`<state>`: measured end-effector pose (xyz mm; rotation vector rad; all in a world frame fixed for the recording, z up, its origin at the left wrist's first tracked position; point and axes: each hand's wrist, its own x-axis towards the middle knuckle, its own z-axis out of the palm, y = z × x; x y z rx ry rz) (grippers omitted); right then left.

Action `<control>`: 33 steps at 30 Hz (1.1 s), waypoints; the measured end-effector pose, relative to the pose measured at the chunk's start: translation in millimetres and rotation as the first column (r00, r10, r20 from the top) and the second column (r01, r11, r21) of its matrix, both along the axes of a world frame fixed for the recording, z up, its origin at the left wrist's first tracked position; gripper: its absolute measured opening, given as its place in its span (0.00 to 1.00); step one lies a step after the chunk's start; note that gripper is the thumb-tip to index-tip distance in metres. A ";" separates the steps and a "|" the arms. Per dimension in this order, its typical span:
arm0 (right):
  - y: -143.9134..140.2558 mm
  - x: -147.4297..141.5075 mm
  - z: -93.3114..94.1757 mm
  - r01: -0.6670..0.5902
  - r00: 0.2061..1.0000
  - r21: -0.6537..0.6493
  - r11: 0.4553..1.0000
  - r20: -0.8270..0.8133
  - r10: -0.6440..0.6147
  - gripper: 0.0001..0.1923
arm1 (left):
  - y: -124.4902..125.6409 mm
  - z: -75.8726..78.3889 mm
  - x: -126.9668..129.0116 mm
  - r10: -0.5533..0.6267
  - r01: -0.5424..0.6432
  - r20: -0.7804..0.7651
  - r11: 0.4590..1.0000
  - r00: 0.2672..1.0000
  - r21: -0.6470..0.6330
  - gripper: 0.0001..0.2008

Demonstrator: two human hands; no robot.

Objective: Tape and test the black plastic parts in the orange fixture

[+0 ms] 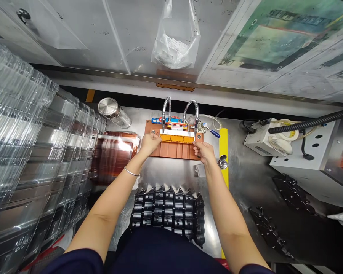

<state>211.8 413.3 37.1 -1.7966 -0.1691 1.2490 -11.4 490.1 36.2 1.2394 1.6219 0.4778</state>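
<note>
A long yellow-orange strip lies across a brown fixture block at the far middle of the metal bench. My left hand grips the strip's left end with closed fingers. My right hand pinches its right end. Two bent metal hoses rise behind the fixture and point down at the strip. A black tray of ribbed parts lies close to my body, between my forearms.
Tall stacks of clear plastic trays fill the left side. A steel cylinder lies behind them. A white and grey machine box with a black hose stands on the right, with black parts before it. A plastic bag hangs above.
</note>
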 end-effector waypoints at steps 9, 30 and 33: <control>-6.0 9.6 2.3 0.000 0.981 0.016 1.000 -0.194 0.003 0.10 | -1.8 6.3 -2.2 0.080 -0.052 0.195 0.988 0.977 -0.142 0.06; -277.3 -12.0 -28.6 -0.262 0.823 -0.074 0.962 0.503 0.263 0.30 | -73.7 1.6 -33.6 0.081 -0.091 0.274 0.996 0.958 0.023 0.05; -207.4 -9.7 -2.4 -0.489 0.475 -0.014 0.872 0.835 0.279 0.23 | -84.1 4.2 -34.4 -0.016 -0.025 0.092 0.906 0.996 0.423 0.10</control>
